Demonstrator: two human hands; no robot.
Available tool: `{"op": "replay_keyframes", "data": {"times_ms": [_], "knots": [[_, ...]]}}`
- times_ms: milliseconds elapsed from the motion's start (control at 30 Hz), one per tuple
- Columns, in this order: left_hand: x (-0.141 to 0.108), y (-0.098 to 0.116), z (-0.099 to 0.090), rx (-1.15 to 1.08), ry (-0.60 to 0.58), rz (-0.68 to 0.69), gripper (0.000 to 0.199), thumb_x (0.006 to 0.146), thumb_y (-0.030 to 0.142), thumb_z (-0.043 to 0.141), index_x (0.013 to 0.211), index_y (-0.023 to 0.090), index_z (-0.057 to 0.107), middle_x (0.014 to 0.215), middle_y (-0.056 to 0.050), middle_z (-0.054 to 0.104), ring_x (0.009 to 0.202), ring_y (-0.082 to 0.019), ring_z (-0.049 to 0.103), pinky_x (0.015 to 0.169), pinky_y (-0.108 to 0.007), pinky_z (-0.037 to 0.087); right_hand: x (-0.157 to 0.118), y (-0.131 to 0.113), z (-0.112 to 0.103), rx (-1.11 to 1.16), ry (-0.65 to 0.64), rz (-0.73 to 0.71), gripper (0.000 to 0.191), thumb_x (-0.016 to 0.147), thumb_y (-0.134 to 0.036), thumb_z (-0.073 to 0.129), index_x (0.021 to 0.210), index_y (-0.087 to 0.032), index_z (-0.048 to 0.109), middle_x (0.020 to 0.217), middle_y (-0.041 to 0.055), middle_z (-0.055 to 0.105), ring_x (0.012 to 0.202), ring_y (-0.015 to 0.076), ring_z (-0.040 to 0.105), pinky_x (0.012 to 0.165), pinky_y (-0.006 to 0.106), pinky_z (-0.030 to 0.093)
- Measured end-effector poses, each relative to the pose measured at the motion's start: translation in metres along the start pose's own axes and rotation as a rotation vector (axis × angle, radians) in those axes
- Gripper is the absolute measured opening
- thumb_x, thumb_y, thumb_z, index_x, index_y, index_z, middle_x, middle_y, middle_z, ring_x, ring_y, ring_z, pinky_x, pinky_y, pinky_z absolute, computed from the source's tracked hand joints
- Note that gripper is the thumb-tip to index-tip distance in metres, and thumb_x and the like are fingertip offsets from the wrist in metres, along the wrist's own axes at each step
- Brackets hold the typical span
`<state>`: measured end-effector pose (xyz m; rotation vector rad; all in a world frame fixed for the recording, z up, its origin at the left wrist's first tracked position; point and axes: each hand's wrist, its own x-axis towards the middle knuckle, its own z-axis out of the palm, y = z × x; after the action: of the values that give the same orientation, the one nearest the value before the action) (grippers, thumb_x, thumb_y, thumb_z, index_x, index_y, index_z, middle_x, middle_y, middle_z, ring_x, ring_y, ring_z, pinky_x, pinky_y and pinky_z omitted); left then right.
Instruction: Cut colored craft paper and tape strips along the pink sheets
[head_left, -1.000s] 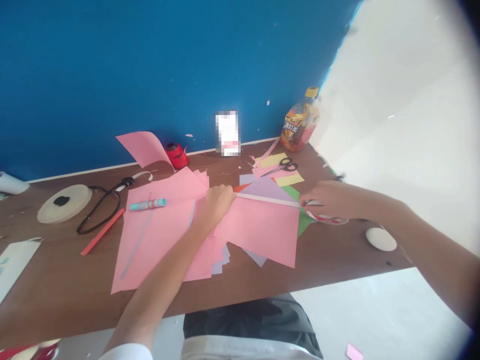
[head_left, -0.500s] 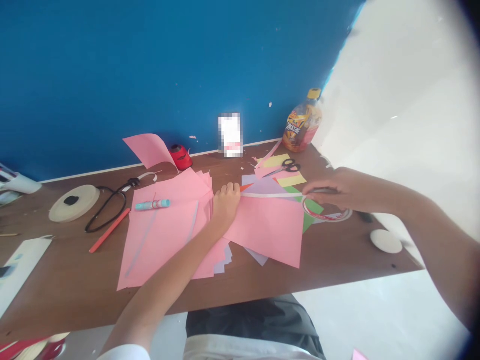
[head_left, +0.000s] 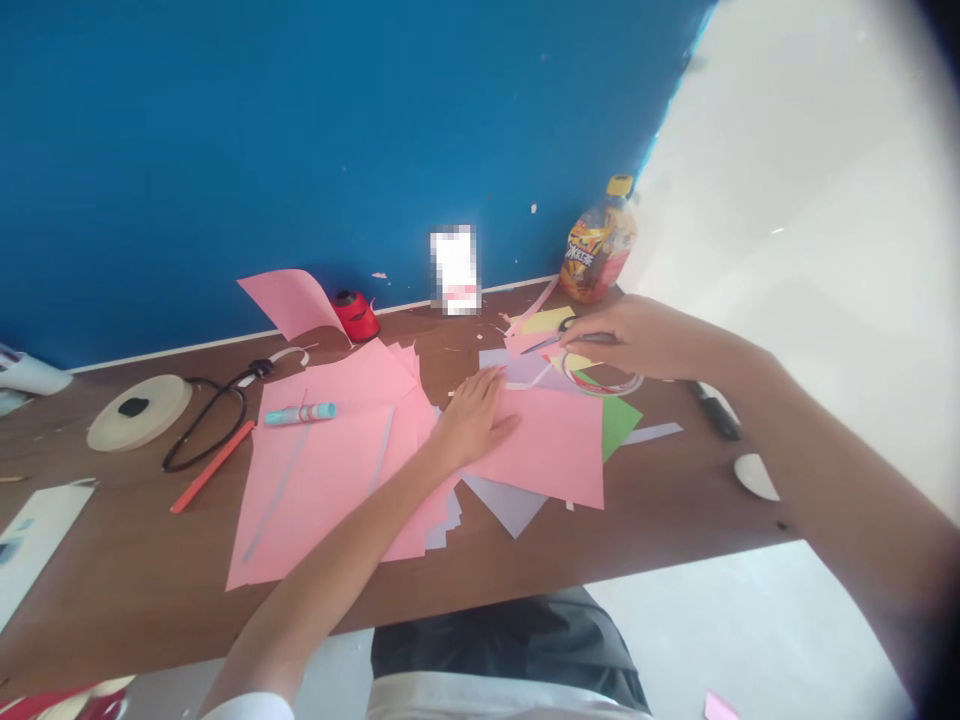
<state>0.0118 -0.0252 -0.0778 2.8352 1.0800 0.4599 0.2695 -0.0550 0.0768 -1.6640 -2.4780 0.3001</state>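
My left hand (head_left: 472,420) lies flat with its fingers stretched out over the edge of a pink paper sheet (head_left: 551,445). From near its fingertips a whitish tape strip (head_left: 536,380) runs with a bend toward a roll of tape (head_left: 606,388). My right hand (head_left: 637,332) is closed, with the roll hanging beneath its fingers. Those fingers are right over the handles of the scissors (head_left: 541,344) and partly hide them; whether they grip the scissors, I cannot tell. Purple paper (head_left: 514,505) and green paper (head_left: 621,425) stick out from under the pink sheet.
More pink sheets (head_left: 319,480) lie on the left, with a light-blue glue stick (head_left: 300,414) on top. Beyond are a red stick (head_left: 214,467), a black cord (head_left: 176,465) and a round white disc (head_left: 161,410). A bottle (head_left: 596,255) stands at the back right.
My right hand has moved left and away from me with the tape roll, to the scissors. My left hand has flattened out. The tape strip, straight before, is now slack and bent.
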Motion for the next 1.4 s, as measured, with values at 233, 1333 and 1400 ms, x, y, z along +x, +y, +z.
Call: {"op": "replay_keyframes", "data": {"times_ms": [233,1333,1400], "knots": [[-0.005,-0.002,0.007,-0.011,-0.121,0.004,0.074,0.101,0.055,0.025,0.156,0.007,0.022,0.165,-0.018,0.021,0.154,-0.029,0.018,0.125,-0.047,0.019,0.028,-0.008,0.0,-0.01,0.12,-0.074,0.04,0.096,-0.039,0.04,0.109,-0.026,0.076,0.096,0.0039,0.076,0.078,0.0201,0.064,0.065,0.03,0.039],[-0.004,0.003,-0.001,0.003,-0.159,0.1,0.062,0.102,0.048,0.032,0.156,0.02,0.028,0.161,-0.014,0.035,0.155,-0.027,0.016,0.125,-0.054,0.012,0.067,-0.016,0.009,-0.03,0.249,-0.074,0.035,0.097,-0.041,0.046,0.104,-0.025,0.076,0.092,0.0054,0.076,0.085,0.0228,0.065,0.071,0.03,0.041],[-0.005,0.004,-0.003,-0.01,-0.161,0.074,0.061,0.101,0.049,0.034,0.156,0.022,0.029,0.163,-0.013,0.03,0.155,-0.028,0.014,0.125,-0.053,0.014,0.067,-0.017,0.008,-0.02,0.25,-0.071,0.035,0.096,-0.042,0.047,0.105,-0.025,0.076,0.091,0.0057,0.076,0.086,0.0235,0.065,0.071,0.03,0.041]]}}
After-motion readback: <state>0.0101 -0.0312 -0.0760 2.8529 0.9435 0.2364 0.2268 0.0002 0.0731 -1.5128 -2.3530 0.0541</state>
